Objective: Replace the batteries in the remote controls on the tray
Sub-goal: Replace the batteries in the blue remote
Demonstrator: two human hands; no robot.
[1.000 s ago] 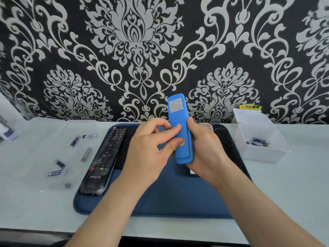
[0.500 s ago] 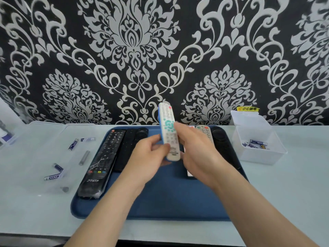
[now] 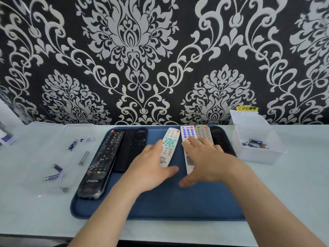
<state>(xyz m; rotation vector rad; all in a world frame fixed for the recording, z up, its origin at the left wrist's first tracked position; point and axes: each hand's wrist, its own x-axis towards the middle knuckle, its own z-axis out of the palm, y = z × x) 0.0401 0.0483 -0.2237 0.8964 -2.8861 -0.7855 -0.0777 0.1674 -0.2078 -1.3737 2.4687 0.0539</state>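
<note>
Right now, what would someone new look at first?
Probably the swirly black-and-silver wallpaper filling the whole back. Next, the left hand and right hand spread over pale remotes in the middle of the blue tray, with black remotes lying at its left end. Batteries lie scattered further left.

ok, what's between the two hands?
Head view: the green-button remote lies between the left hand and the right hand, beside the left fingers. Nearer the thumbs there is only bare tray.
</note>
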